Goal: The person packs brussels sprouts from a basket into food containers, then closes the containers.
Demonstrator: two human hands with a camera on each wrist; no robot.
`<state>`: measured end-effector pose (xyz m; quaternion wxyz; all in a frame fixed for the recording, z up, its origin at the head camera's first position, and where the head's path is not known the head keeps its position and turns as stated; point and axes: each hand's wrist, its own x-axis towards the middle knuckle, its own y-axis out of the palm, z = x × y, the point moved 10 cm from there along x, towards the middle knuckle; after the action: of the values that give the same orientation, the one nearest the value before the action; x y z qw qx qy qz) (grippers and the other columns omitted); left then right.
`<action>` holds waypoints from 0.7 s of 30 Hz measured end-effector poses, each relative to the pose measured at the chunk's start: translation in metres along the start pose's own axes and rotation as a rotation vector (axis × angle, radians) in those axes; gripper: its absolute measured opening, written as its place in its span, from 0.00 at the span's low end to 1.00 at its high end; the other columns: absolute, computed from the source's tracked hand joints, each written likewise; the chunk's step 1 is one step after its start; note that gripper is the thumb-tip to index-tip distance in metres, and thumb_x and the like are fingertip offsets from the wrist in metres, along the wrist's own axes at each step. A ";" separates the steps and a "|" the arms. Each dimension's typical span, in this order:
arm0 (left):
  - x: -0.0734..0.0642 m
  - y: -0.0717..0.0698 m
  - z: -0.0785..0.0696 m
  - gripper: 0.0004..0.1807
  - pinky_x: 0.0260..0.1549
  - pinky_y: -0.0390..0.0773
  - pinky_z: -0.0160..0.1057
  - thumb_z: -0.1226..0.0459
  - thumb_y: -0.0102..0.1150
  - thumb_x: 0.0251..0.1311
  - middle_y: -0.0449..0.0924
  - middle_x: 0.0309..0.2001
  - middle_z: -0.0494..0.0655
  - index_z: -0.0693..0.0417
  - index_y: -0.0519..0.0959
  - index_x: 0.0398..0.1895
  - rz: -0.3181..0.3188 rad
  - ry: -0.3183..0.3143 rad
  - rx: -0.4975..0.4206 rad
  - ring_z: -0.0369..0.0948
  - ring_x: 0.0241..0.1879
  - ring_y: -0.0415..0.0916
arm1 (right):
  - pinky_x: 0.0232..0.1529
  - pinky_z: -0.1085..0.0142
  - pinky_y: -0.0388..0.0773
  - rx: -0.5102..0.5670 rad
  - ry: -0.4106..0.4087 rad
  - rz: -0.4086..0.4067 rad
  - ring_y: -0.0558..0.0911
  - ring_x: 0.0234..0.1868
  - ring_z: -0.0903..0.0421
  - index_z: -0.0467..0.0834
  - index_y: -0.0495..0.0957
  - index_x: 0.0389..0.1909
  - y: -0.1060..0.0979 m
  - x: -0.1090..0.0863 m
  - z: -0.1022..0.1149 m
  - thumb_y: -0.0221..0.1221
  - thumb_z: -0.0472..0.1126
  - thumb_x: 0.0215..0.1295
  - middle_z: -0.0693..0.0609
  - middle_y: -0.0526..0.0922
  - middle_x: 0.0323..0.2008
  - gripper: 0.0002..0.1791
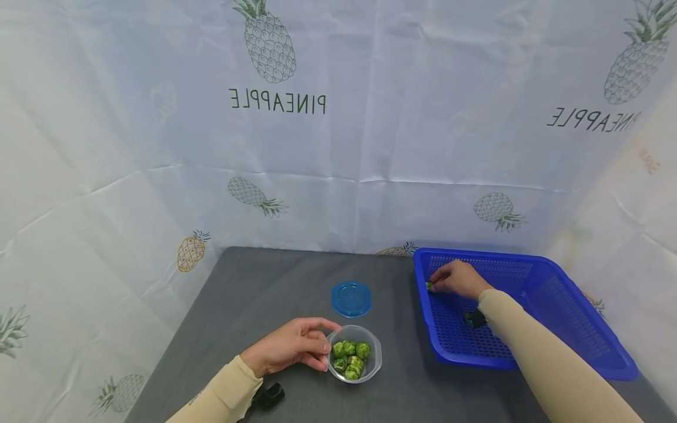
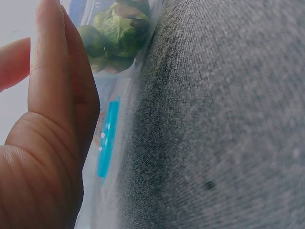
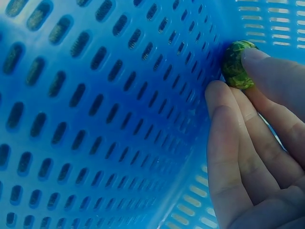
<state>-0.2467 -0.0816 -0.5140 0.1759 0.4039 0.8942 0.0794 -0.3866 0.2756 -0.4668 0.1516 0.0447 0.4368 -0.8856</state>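
A clear plastic container (image 1: 376, 359) with several Brussels sprouts (image 1: 351, 357) in it stands near the front of the table. My left hand (image 1: 296, 345) holds its left side, with finger and thumb at the rim. The left wrist view shows the sprouts (image 2: 119, 33) through the container's wall, beyond the fingers. Inside the blue basket (image 1: 462, 357), my right hand (image 1: 461, 279) pinches a single Brussels sprout (image 3: 234, 67) between thumb and fingers. That sprout is close to the basket's left wall, partly covered by the thumb.
A round blue lid (image 1: 351, 299) lies on the grey tabletop (image 1: 264, 294) just behind the container. The basket takes up the table's right side, its raised perforated walls around my right hand. A pineapple-printed curtain (image 1: 338, 147) hangs behind the table and along both sides.
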 end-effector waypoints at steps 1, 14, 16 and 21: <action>0.000 0.000 0.000 0.34 0.45 0.93 0.39 0.66 0.65 0.74 0.87 0.41 0.45 0.62 0.67 0.80 0.000 -0.001 0.002 0.36 0.37 0.89 | 0.51 0.51 0.91 -0.004 -0.004 0.003 0.91 0.47 0.48 0.38 0.90 0.51 0.000 0.000 0.000 0.72 0.39 0.68 0.42 0.92 0.48 0.13; 0.002 0.001 0.001 0.34 0.46 0.93 0.40 0.66 0.65 0.75 0.87 0.41 0.45 0.61 0.67 0.80 -0.001 -0.005 0.002 0.37 0.38 0.89 | 0.49 0.49 0.90 -0.064 -0.030 0.002 0.91 0.47 0.48 0.38 0.91 0.49 -0.006 -0.013 0.009 0.72 0.39 0.69 0.42 0.92 0.48 0.12; 0.001 0.000 0.001 0.33 0.46 0.93 0.40 0.66 0.65 0.74 0.87 0.41 0.46 0.61 0.67 0.80 -0.007 -0.002 0.007 0.37 0.38 0.89 | 0.50 0.49 0.90 -0.087 -0.051 -0.003 0.90 0.47 0.48 0.40 0.92 0.49 -0.010 -0.017 0.012 0.72 0.41 0.69 0.43 0.92 0.48 0.12; 0.001 -0.001 0.001 0.33 0.46 0.93 0.40 0.66 0.65 0.74 0.87 0.41 0.46 0.61 0.68 0.80 -0.015 -0.002 0.010 0.37 0.38 0.89 | 0.53 0.46 0.89 -0.104 -0.069 -0.027 0.90 0.50 0.48 0.45 0.92 0.51 -0.025 -0.032 0.019 0.71 0.46 0.71 0.47 0.92 0.50 0.13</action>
<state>-0.2479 -0.0818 -0.5151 0.1754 0.3981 0.8975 0.0730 -0.3626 0.2823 -0.4286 0.1569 0.0003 0.4771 -0.8648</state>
